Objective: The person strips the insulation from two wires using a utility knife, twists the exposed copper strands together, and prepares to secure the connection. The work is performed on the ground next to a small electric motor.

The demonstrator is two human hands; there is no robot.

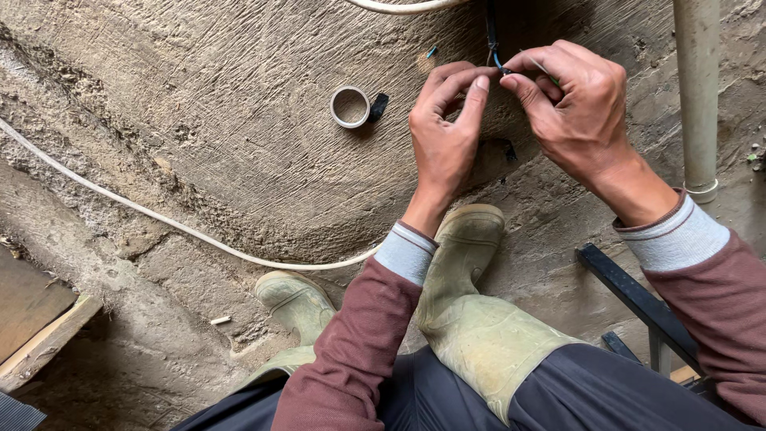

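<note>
Both hands are up at the one o'clock corner of the view, working the end of a thin dark wire [492, 36] that hangs down from twelve o'clock. The left hand [447, 132] has thumb and forefinger pressed together on the wire's tip, and the right hand [578, 108] meets it from three o'clock, fingers curled and pinching the same spot, so the bare end sits right between the two sets of fingertips. Whether strands are being twisted or stripped is too small to tell. To do this well, I'd judge, one hand should anchor the wire while the other does the fine work, close to the tip, with no tug on the hanging length. A roll of tape [350, 107] lies on the rough concrete floor [199, 120] at nine o'clock from the hands, loose dark end trailing, near enough to reach. A white cable [159, 215] curves across the floor toward seven o'clock, muddy rubber boots [463, 255] sit at six, and a grey pipe [696, 96] runs down the right edge.
</note>
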